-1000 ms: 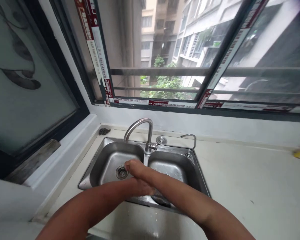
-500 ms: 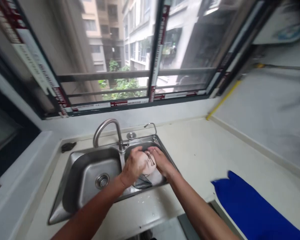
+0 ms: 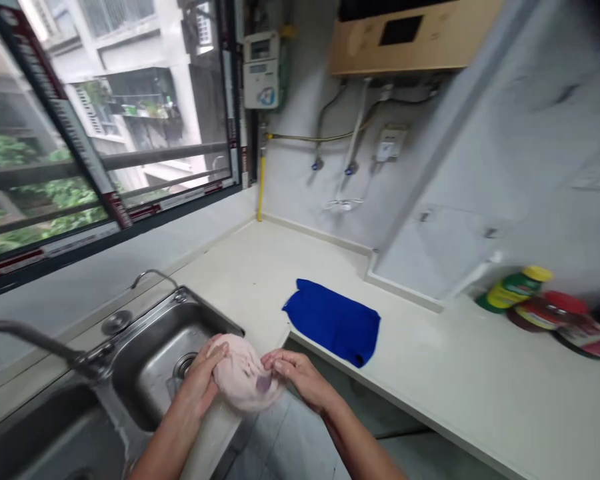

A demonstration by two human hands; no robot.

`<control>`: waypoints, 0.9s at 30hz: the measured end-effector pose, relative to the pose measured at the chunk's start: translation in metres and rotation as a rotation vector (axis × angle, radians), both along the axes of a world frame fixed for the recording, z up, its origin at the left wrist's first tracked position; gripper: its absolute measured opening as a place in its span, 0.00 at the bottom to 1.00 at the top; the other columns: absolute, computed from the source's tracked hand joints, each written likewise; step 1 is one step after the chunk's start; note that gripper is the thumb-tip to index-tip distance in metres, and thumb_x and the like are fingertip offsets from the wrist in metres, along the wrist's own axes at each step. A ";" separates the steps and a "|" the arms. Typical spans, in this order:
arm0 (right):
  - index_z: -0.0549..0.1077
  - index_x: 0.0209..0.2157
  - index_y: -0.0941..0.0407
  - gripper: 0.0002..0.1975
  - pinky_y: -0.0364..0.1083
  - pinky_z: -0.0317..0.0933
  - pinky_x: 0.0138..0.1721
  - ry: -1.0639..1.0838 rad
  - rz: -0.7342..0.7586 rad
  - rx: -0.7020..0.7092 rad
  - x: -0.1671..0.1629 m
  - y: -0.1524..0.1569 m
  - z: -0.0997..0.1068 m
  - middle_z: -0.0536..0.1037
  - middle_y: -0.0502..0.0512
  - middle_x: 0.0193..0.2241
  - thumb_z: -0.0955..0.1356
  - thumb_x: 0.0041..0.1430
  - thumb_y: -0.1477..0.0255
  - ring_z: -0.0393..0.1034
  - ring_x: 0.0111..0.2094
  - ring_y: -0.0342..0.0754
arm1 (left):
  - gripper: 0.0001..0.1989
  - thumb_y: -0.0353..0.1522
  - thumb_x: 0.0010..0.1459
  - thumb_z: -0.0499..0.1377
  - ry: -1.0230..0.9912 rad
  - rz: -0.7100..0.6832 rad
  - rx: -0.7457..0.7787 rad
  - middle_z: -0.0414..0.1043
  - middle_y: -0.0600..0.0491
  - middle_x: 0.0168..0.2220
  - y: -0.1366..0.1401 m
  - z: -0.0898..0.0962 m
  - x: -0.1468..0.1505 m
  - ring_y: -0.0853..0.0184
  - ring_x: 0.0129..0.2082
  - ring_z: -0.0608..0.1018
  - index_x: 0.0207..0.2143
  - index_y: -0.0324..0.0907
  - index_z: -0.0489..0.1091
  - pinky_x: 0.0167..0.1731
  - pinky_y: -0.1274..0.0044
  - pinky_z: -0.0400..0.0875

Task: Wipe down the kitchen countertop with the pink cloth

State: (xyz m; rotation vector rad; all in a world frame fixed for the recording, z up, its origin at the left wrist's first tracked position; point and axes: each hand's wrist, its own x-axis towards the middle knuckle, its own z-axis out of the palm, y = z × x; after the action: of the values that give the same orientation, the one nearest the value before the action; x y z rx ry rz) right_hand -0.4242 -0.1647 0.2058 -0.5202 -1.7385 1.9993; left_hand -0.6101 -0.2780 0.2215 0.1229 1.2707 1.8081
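Observation:
A round, pale pink thing (image 3: 241, 373) with a purple patch and small dark marks is held over the counter edge just right of the sink; blur hides its exact kind. My left hand (image 3: 205, 370) grips its left side, the thumb across its face. At its right side, my right hand (image 3: 297, 375) has its fingers bent together on the rim. A blue cloth (image 3: 333, 320) lies spread on the counter, beyond my right hand. The right basin of the steel sink (image 3: 155, 353) is behind and left of my left hand.
A curved faucet (image 3: 35, 337) and a small spout (image 3: 155, 272) rise behind the sink. Along the white counter (image 3: 430, 360), a green bottle (image 3: 515, 290) and red-lidded jar (image 3: 550, 310) stand far right. A gap opens below the counter's front edge.
The view has swung right. Both hands have brought the pink thing out of the right basin, over the counter edge towards the blue cloth.

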 end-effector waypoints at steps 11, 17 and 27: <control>0.69 0.43 0.52 0.27 0.43 0.62 0.31 0.082 -0.537 -0.352 0.183 0.048 -0.011 0.76 0.48 0.31 0.77 0.46 0.54 0.70 0.30 0.48 | 0.22 0.44 0.51 0.65 0.547 -0.508 -0.033 0.74 0.52 0.41 0.105 0.016 0.191 0.63 0.40 0.76 0.46 0.43 0.68 0.43 0.74 0.70; 0.71 0.33 0.53 0.23 0.45 0.65 0.31 0.251 -0.826 -0.511 0.271 0.086 0.012 0.74 0.49 0.26 0.74 0.49 0.48 0.70 0.30 0.49 | 0.15 0.31 0.47 0.62 0.928 -1.004 0.039 0.72 0.50 0.44 0.138 0.007 0.270 0.58 0.48 0.73 0.40 0.42 0.77 0.52 0.71 0.65; 0.75 0.44 0.56 0.25 0.48 0.67 0.37 0.281 -0.695 -0.398 0.359 0.073 0.018 0.79 0.57 0.36 0.77 0.48 0.58 0.74 0.36 0.53 | 0.51 0.46 0.47 0.69 0.496 -1.353 0.134 0.66 0.43 0.60 0.174 0.021 0.351 0.55 0.53 0.74 0.68 0.46 0.48 0.53 0.66 0.67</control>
State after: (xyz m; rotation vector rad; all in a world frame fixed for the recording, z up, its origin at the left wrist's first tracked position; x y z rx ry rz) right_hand -0.0654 -0.0915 0.2241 -0.7934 -0.8247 1.7747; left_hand -0.2594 -0.1039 0.2424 1.2369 0.9262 0.6554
